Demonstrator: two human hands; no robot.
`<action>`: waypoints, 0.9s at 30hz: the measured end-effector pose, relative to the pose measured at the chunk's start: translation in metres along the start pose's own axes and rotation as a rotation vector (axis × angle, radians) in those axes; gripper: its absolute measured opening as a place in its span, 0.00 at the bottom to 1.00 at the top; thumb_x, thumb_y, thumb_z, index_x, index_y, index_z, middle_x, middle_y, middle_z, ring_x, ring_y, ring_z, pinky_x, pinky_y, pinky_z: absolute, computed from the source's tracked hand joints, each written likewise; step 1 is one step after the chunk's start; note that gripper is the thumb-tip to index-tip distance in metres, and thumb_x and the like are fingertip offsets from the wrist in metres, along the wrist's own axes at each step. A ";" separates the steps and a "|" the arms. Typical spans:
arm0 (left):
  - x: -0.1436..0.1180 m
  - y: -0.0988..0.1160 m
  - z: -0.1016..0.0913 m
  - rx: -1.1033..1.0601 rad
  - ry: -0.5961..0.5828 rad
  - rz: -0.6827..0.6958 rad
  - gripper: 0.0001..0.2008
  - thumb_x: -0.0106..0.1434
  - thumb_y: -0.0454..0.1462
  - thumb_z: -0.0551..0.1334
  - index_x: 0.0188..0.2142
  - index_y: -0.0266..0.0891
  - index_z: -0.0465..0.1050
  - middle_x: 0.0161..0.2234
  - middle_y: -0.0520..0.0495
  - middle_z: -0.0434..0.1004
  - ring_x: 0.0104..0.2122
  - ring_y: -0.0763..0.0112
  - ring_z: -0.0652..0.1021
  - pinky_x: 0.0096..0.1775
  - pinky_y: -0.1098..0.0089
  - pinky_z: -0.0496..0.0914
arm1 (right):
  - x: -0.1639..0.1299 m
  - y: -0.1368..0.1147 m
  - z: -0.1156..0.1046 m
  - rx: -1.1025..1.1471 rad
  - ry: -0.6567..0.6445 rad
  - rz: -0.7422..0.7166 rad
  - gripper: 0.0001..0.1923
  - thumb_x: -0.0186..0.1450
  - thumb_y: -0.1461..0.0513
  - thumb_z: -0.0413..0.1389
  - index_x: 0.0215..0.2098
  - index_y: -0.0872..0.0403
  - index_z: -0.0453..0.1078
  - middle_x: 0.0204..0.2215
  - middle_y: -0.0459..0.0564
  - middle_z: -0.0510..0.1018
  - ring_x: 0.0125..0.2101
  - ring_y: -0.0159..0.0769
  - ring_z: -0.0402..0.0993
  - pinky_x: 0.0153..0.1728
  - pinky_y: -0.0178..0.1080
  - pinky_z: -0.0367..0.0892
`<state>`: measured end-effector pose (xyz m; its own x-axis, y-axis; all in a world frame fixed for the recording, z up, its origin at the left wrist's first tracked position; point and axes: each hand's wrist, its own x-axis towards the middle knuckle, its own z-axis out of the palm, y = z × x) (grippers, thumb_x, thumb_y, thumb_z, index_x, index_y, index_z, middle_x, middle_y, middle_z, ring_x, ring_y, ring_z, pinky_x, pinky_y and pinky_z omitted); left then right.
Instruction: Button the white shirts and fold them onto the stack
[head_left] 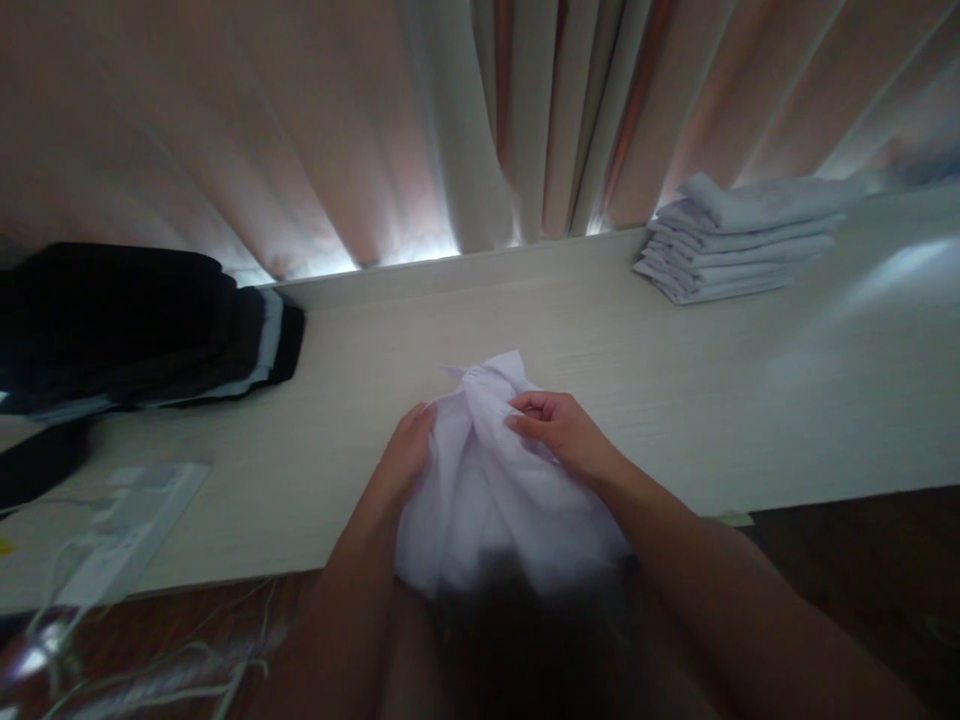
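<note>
A white cloth garment (487, 470), probably a shirt, hangs gathered and creased between my hands at the near edge of the pale table. My left hand (409, 440) grips its left side, the fingers partly hidden behind the fabric. On the other side, my right hand (551, 425) pinches the cloth between thumb and fingers near the top. A pointed flap of the garment stands up above both hands. Its lower part spreads toward my body, where a dark blur covers some of it.
Folded white garments (742, 245) are stacked at the back right of the table (360, 350). A pile of dark folded clothes (135, 320) lies at the left. In front of it sits a white power strip (131, 535) with cables. Curtains (337, 120) hang behind.
</note>
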<state>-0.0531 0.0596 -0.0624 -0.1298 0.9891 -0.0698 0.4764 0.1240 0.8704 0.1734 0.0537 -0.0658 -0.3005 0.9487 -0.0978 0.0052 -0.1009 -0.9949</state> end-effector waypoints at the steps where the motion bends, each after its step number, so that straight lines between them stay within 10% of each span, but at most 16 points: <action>1: -0.002 0.004 0.000 -0.096 0.013 -0.024 0.13 0.62 0.45 0.58 0.31 0.40 0.76 0.32 0.39 0.82 0.40 0.53 0.80 0.40 0.62 0.72 | -0.001 0.000 0.002 -0.004 0.014 0.001 0.13 0.60 0.55 0.62 0.37 0.55 0.76 0.24 0.45 0.76 0.20 0.27 0.65 0.21 0.31 0.56; 12: -0.030 0.035 -0.011 -0.759 -0.013 -0.052 0.11 0.52 0.41 0.71 0.32 0.39 0.73 0.30 0.46 0.79 0.29 0.67 0.77 0.32 0.69 0.73 | -0.010 -0.013 0.004 0.147 0.232 -0.081 0.14 0.59 0.54 0.64 0.39 0.53 0.76 0.28 0.48 0.82 0.23 0.34 0.74 0.23 0.33 0.66; 19: -0.055 0.065 0.032 -0.473 0.135 0.132 0.13 0.58 0.43 0.68 0.25 0.39 0.69 0.22 0.54 0.70 0.23 0.75 0.69 0.26 0.74 0.64 | -0.031 -0.033 0.023 0.005 0.378 -0.282 0.10 0.62 0.56 0.63 0.38 0.52 0.76 0.31 0.48 0.82 0.27 0.33 0.76 0.27 0.34 0.69; 27: -0.042 0.042 0.063 -0.459 0.062 0.071 0.09 0.62 0.41 0.65 0.34 0.37 0.74 0.32 0.47 0.79 0.33 0.69 0.76 0.36 0.71 0.69 | -0.020 -0.007 0.018 -0.329 0.473 -0.383 0.07 0.62 0.61 0.61 0.40 0.52 0.75 0.36 0.48 0.80 0.34 0.36 0.75 0.38 0.39 0.70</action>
<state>0.0267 0.0286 -0.0535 -0.1687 0.9856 0.0145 0.0534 -0.0056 0.9986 0.1616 0.0303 -0.0562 0.1086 0.9355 0.3362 0.2932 0.2930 -0.9100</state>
